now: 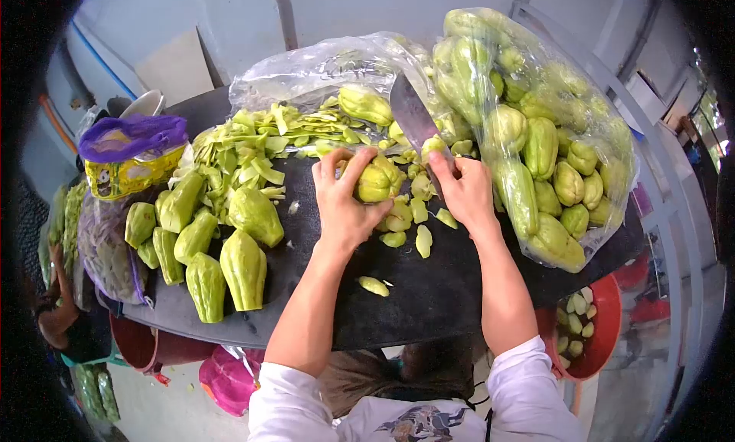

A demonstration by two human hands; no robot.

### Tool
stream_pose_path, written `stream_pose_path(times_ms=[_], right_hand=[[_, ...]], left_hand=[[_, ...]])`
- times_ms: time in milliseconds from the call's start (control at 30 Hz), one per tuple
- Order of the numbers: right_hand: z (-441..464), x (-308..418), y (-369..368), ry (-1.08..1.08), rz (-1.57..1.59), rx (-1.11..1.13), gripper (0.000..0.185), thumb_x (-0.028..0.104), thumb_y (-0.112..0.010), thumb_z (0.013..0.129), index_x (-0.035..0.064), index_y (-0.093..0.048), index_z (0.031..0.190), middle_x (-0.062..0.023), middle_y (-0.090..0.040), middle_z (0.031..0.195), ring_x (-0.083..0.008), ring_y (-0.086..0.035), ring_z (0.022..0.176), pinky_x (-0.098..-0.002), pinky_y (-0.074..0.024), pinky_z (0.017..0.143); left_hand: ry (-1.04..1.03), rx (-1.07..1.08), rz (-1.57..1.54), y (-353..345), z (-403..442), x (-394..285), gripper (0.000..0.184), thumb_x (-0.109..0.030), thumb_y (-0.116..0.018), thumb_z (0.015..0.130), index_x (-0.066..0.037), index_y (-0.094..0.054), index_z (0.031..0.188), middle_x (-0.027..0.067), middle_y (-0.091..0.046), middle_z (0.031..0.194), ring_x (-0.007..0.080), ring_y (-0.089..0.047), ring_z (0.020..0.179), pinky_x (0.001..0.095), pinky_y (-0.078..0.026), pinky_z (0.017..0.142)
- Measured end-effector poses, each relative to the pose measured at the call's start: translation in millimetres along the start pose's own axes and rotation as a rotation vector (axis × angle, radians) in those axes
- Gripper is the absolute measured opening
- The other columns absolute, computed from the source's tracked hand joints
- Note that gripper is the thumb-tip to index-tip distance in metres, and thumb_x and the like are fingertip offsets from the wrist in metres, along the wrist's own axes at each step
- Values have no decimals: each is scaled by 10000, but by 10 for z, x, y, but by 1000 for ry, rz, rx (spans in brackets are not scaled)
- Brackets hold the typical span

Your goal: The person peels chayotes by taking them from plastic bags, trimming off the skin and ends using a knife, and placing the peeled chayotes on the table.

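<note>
My left hand (348, 193) is wrapped round a green chayote (380, 179) above the dark table (413, 304). In my right hand (462, 183) is a large knife (414, 112), its broad blade pointing up and to the left. A small pale green piece (434, 145) sits against the blade by my right fingers. Cut slices (423, 241) lie on the table below and between my hands. Several peeled chayotes (243, 270) stand and lie to the left, beside a heap of green peelings (245, 147).
A clear plastic bag full of chayotes (541, 147) stands at the right, another plastic bag (321, 67) at the back. A purple and yellow bag (130, 162) is at the left. Below the right edge, a red bucket (605, 327) holds pieces. Part of another person's arm (61, 296) shows far left.
</note>
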State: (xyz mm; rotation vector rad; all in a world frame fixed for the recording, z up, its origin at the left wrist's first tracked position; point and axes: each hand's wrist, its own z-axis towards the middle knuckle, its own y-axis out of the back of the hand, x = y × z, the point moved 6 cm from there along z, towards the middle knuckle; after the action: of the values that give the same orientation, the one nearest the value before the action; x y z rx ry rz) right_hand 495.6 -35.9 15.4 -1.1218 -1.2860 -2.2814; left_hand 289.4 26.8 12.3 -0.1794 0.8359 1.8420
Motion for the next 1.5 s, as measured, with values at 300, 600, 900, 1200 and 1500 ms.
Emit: stream_pose_path(times_ms=[300, 600, 900, 1200, 1500], right_hand=[[34, -145, -83, -36, 13, 71, 810, 662, -378, 978, -75, -604, 727, -253, -599, 648, -422, -636, 702, -501, -474, 688], [-155, 126, -329, 186, 372, 183, 616, 461, -933, 638, 28, -579, 896, 32, -538, 653, -45, -490, 568, -227, -403, 497], [-224, 356, -230, 322, 187, 41, 710, 523, -935, 564, -36, -608, 853, -34, -599, 572, -111, -600, 510, -299, -501, 500], [-287, 424, -264, 327, 57, 43, 675, 589, -863, 642, -6, -554, 726, -83, -571, 508, -226, -635, 466, -366, -519, 481], [-352, 443, -318, 313, -27, 34, 684, 664, -764, 727, 17, -550, 677, -118, -598, 522, -347, -662, 520, -442, -535, 515]], left_hand=[[19, 26, 10, -38, -19, 20, 698, -98, -803, 518, -164, -663, 1199, 123, -548, 1162, 347, -515, 1089, 443, -465, 953], [-40, 28, 36, -40, -10, 16, 686, -108, -807, 525, -163, -665, 1194, 82, -609, 1226, 353, -502, 1095, 453, -457, 965], [-101, 22, 40, -8, -9, -64, 622, -116, -771, 582, -157, -672, 1195, 92, -614, 1243, 371, -500, 1092, 459, -443, 977], [-140, -52, 32, 32, -23, -20, 693, -125, -806, 528, -166, -664, 1205, 96, -585, 1261, 395, -486, 1087, 493, -456, 949], [-102, -120, 55, 61, -40, -52, 554, -100, -739, 567, -86, -673, 1117, 153, -601, 1221, 398, -510, 1073, 491, -450, 943]])
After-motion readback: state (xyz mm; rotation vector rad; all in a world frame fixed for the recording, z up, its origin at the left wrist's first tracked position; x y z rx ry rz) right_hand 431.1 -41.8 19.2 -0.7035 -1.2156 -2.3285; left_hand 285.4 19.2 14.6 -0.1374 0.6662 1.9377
